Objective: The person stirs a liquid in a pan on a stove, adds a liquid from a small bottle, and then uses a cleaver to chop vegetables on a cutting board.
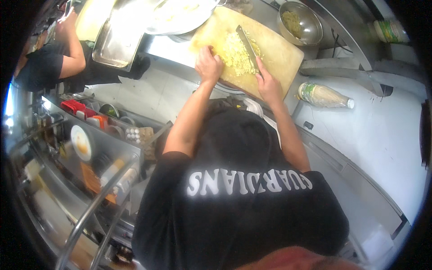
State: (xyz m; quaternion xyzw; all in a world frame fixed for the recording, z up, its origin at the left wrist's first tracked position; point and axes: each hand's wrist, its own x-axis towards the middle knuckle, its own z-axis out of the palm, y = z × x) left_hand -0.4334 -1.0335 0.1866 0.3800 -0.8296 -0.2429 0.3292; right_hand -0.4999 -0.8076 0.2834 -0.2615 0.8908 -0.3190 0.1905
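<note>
My right hand (270, 86) grips the handle of a kitchen knife (249, 49). The blade lies across a heap of finely chopped pale-yellow food (233, 52), pointing away from me. Under it is a large yellowish cutting board (285, 57), set at an angle on the counter. My left hand (209, 65) rests with curled fingers at the board's near left, beside the heap; nothing shows in it. What exactly the chopped food is cannot be told.
A large metal bowl (179, 28) and a steel tray (116, 44) stand left of the board. A steel bowl (312, 28) holding chopped food is at the far right, near a wrapped bottle (324, 95). Another person (40, 69) works at left. Eggs (132, 135) sit behind left.
</note>
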